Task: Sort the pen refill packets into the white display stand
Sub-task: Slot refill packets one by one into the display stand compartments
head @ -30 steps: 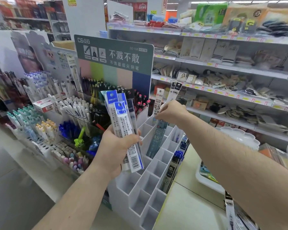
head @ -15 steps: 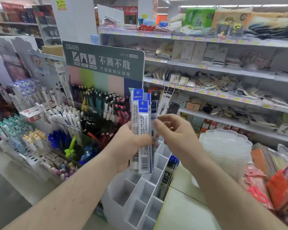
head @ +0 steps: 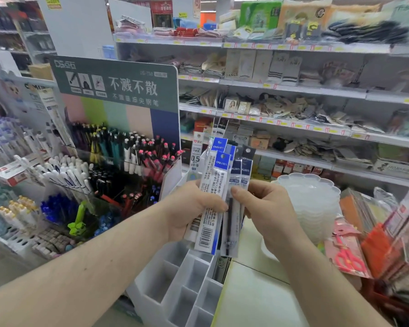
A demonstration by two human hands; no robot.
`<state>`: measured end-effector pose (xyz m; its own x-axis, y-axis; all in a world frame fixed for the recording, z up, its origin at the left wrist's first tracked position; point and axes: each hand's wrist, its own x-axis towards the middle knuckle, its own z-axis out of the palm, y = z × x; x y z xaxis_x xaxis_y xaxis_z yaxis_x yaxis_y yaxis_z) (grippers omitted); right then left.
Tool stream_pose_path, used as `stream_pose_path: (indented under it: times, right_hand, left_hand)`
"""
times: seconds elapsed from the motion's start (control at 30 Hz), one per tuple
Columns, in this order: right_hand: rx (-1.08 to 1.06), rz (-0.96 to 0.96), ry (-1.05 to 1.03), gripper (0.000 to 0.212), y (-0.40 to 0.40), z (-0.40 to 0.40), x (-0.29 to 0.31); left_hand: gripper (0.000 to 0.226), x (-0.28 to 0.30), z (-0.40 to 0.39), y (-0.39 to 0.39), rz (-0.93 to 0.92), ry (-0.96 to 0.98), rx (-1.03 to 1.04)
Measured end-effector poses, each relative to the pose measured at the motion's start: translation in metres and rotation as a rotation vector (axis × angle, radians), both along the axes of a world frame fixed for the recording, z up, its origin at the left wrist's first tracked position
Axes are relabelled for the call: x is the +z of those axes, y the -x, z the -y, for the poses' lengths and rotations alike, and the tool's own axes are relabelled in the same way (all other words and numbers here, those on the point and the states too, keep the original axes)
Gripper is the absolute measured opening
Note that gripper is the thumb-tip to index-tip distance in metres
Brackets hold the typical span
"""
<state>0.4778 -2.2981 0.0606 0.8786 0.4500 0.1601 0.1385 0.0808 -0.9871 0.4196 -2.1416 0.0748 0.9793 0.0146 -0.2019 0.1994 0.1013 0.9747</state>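
My left hand (head: 189,210) grips an upright fan of pen refill packets (head: 219,175) with blue and white headers and barcodes. My right hand (head: 265,208) pinches one clear packet (head: 234,220) with a dark refill at the right side of that fan. Both hands are above the white display stand (head: 175,286), whose stepped compartments slope down toward me. A dark refill packet (head: 221,265) stands in a compartment on the stand's right side. Other refill packets (head: 219,126) stick up behind the fan; where they stand is hidden.
A green-headed pen display (head: 118,142) full of pens stands left of the stand. More pen racks (head: 21,185) fill the far left. A pale counter (head: 253,298) lies to the right with stacked clear trays (head: 309,199), packaged scissors (head: 347,253) and store shelves behind.
My right hand came back from the stand's upper compartments to the fan of packets and now pinches one packet in it. The left hand kept its grip.
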Motion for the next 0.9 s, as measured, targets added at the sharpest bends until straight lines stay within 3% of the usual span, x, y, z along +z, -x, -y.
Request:
stream_pose_path:
  times: [0.1, 0.37, 0.6, 0.73, 0.9]
  right_hand:
    - [-0.002, -0.033, -0.036, 0.013, 0.000, 0.003, -0.004]
    - [-0.056, -0.136, -0.047, 0.012, 0.006, -0.008, -0.018]
    - [-0.060, -0.291, -0.131, 0.013, 0.003, -0.007, -0.025]
    - [-0.155, -0.356, -0.233, 0.016, 0.005, -0.017, -0.025]
    - [-0.182, -0.384, -0.179, 0.037, 0.008, -0.018, -0.028]
  left_hand:
    - [0.049, -0.006, 0.002, -0.001, -0.026, -0.001, 0.009]
    - [0.029, -0.019, 0.005, -0.004, -0.017, 0.006, 0.154]
    - [0.022, -0.025, 0.002, -0.005, 0.054, 0.015, 0.147]
    - [0.043, -0.029, 0.005, -0.007, 0.077, -0.022, 0.136]
    - [0.035, -0.028, 0.003, -0.006, 0.038, -0.084, 0.235]
